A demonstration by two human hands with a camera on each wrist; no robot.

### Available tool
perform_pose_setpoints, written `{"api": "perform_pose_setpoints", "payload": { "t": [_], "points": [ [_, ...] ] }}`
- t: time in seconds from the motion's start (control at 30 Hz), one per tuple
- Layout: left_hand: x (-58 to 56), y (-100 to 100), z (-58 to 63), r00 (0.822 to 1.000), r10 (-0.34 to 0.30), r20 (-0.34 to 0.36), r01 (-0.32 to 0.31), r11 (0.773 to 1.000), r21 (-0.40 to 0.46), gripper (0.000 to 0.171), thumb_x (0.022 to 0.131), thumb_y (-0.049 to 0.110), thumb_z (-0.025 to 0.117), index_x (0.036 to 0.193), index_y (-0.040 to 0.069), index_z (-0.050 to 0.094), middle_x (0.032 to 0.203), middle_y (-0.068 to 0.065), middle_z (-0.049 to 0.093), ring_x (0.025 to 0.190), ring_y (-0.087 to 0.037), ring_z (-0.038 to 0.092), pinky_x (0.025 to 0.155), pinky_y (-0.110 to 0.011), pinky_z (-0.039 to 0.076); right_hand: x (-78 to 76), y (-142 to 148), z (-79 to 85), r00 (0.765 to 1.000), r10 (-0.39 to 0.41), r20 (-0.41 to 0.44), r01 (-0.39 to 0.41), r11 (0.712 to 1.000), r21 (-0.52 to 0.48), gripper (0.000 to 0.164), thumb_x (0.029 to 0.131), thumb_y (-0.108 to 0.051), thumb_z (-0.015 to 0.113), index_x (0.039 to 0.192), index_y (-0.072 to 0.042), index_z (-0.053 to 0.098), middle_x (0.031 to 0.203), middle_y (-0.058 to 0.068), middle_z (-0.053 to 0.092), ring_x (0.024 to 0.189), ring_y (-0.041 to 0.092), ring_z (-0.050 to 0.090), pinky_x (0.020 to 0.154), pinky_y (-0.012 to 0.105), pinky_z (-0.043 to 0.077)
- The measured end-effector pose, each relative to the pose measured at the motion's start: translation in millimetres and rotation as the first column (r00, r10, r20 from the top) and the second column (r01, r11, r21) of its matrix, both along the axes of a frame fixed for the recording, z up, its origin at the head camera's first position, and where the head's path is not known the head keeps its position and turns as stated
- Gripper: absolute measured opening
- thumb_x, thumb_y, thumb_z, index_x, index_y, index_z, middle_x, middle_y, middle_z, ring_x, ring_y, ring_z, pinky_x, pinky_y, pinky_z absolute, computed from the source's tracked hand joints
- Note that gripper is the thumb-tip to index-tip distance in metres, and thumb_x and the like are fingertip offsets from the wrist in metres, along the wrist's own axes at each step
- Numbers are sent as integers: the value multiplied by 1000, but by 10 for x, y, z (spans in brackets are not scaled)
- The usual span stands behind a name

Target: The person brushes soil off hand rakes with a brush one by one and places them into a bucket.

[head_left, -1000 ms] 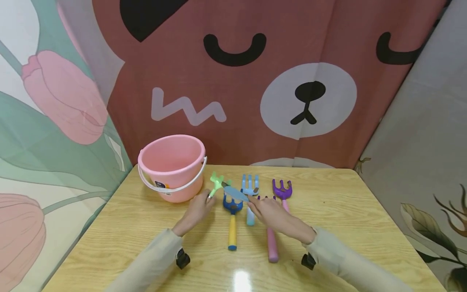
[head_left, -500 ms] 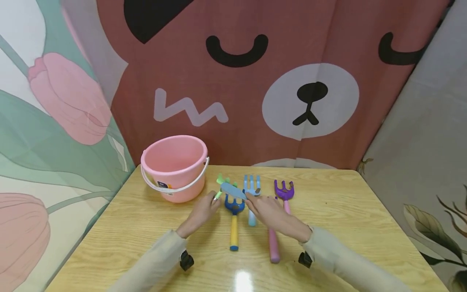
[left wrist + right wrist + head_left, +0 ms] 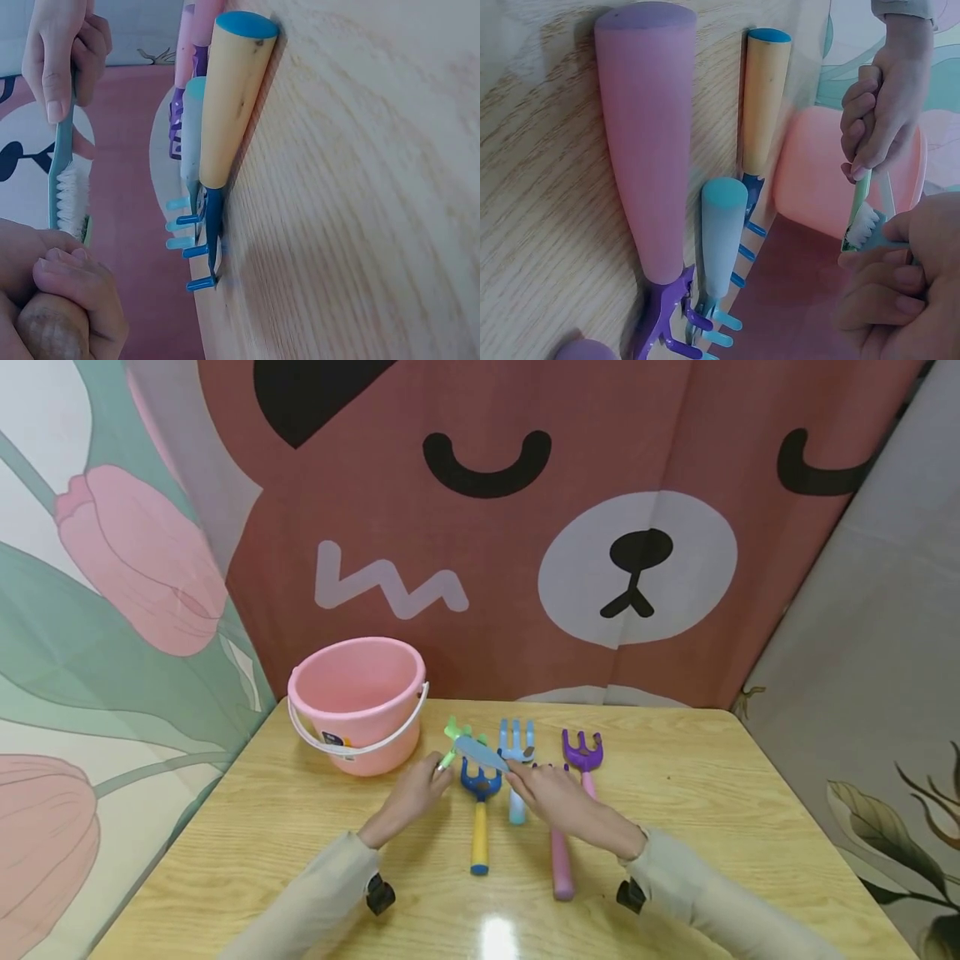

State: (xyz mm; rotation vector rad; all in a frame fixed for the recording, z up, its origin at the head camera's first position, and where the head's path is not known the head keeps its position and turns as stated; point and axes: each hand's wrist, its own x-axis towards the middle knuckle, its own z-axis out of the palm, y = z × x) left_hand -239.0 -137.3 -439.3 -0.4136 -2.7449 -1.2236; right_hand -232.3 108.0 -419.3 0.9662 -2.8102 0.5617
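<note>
My left hand (image 3: 408,793) grips the handle of a small green garden hand fork (image 3: 452,727), its tines pointing away, beside the bucket. My right hand (image 3: 562,797) holds a light blue brush (image 3: 482,753) by its handle, laid across the green fork's head. In the right wrist view, the brush's white bristles (image 3: 865,223) are against the green fork (image 3: 860,193). The end of the handle (image 3: 52,330) shows inside my left fist in the left wrist view. Under the hands lies a dark blue fork with a yellow handle (image 3: 480,835).
A pink bucket (image 3: 378,745) with a white bail stands at the table's back left. A light blue fork (image 3: 517,810), a purple fork (image 3: 583,756) and another with a pink handle (image 3: 562,868) lie on the wooden table (image 3: 675,860). Brown specks show on several tines.
The left hand and green fork have shifted slightly right, bringing the fork's head closer under the brush. The brush has moved only a little; the forks on the table stay in place.
</note>
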Motion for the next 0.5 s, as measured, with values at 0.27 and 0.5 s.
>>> {"api": "perform_pose_setpoints", "payload": {
  "t": [0.27,0.5],
  "points": [
    [-11,-39,-2,1000,31,-3,-31,999,10,15,99,10,57,86,4,53,64,1,42,53,-11,39,48,-25,34,3,11,14,1000,-3,13,3,1000,14,40,106,-24,46,133,4,57,56,-6,41,40,5,33,36,18,27],
    [-38,-105,-8,997,71,-9,-71,997,15,17,98,10,58,83,5,53,63,2,41,51,-11,39,47,-25,34,9,39,41,1000,17,-7,-17,1000,-2,36,105,-20,49,129,4,60,58,-7,43,44,5,37,37,19,29]
  ]
}}
